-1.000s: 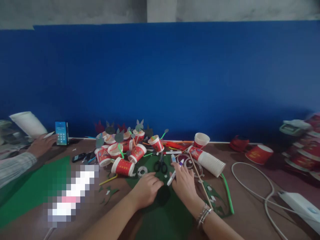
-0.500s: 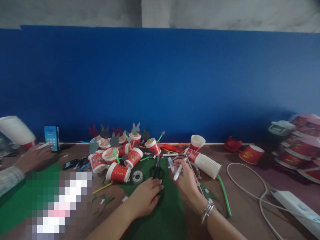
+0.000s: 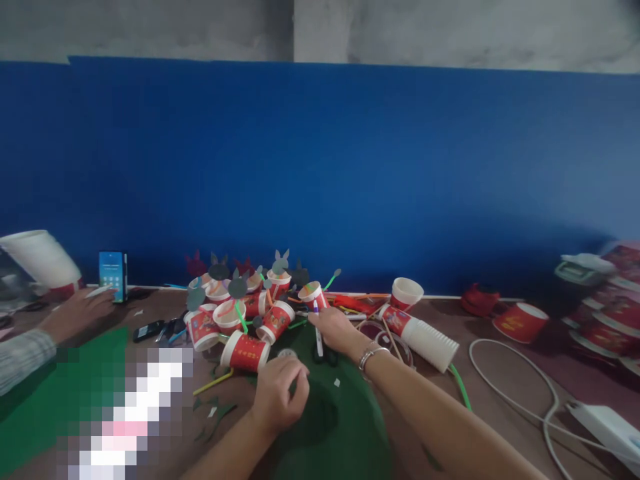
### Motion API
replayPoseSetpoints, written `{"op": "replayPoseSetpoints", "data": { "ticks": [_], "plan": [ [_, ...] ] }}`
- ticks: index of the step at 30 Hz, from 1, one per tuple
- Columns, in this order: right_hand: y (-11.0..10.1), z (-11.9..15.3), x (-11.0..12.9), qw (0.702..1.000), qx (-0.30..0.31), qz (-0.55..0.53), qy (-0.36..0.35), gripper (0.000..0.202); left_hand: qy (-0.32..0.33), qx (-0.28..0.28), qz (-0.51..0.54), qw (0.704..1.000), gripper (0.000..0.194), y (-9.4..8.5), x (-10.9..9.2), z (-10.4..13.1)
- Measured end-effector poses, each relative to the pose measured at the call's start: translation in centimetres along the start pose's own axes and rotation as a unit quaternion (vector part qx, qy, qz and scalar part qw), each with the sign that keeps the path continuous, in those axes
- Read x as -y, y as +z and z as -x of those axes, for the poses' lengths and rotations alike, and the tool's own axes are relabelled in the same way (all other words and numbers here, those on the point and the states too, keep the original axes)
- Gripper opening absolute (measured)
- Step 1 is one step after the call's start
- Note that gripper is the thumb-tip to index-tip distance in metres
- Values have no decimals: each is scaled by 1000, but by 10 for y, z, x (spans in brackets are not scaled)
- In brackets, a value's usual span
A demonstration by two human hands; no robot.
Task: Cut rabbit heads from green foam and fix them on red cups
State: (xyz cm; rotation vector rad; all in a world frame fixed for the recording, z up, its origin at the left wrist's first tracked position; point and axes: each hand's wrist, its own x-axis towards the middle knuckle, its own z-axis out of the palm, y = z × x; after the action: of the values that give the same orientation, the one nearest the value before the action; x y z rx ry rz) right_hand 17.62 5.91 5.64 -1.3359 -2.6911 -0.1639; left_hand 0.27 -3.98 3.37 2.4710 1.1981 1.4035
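My right hand (image 3: 334,328), with a bracelet at the wrist, reaches toward the cups with a white marker (image 3: 319,341) in its fingers. The marker points down over black scissors (image 3: 327,357), which it partly covers. My left hand (image 3: 283,392) is curled above the green sheet (image 3: 335,427); whatever its fingers hold, if anything, is hidden. Just behind it a roll of tape (image 3: 287,353) is partly covered. Red and white paper cups (image 3: 245,351) with straws and grey animal cutouts (image 3: 238,285) lie to the left.
At the left, another person's hand (image 3: 83,310) holds a pen near a propped phone (image 3: 113,275). Stacked paper cups (image 3: 430,341), a looped white cable (image 3: 537,367) and a power strip (image 3: 607,427) lie to the right. More red cups (image 3: 607,303) stand at the far right.
My right hand has moved left and forward with the marker, over the scissors. My left hand has drawn back from the scissors and curled. The view has shifted slightly.
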Motion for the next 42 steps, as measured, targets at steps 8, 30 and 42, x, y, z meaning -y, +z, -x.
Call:
{"op": "replayPoseSetpoints", "data": {
  "ticks": [8, 30, 42],
  "plan": [
    [2, -13, 8, 999, 20, 31, 25, 27, -30, -7, 6, 999, 25, 3, 7, -4],
    [-2, 11, 2, 979, -108, -137, 110, 24, -72, 7, 81, 994, 20, 7, 12, -5],
    [-5, 53, 78, 637, -236, -706, 201, 25, -202, -3, 252, 946, 26, 14, 16, -8]
  ]
}}
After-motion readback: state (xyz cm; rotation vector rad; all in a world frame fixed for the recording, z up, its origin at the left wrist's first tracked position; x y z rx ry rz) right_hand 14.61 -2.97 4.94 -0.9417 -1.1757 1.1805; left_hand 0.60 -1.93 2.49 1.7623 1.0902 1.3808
